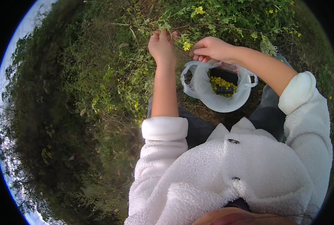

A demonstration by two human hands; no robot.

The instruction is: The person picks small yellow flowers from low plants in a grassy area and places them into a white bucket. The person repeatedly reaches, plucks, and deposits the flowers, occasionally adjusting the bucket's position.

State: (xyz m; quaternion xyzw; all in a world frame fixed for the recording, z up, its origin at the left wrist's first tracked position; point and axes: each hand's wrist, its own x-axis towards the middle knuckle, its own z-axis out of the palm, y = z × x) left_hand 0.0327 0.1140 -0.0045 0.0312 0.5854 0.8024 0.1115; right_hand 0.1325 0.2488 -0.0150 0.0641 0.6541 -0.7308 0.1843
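My left hand (162,46) grips the leafy green stems (163,26) of a wild flowering plant, its fingers curled among the leaves. A bright yellow daisy-like flower (187,45) sticks out between my two hands. Just right of that bloom is my right hand (212,49), fingers curled in; whether anything is pinched between them is unclear. Below it stands a white bucket (234,107) lined with a translucent plastic bag (195,90) that is folded over the rim. Inside lie many yellow flower heads (222,82) around a dark object (224,90), partly covered by them.
Dense green weeds (113,84) with small yellow blooms spread ahead and to the left. Another open yellow flower (199,10) stands beyond my hands. My dark-trousered legs (196,123) flank the bucket. Dark shrubs (43,112) rise at far left.
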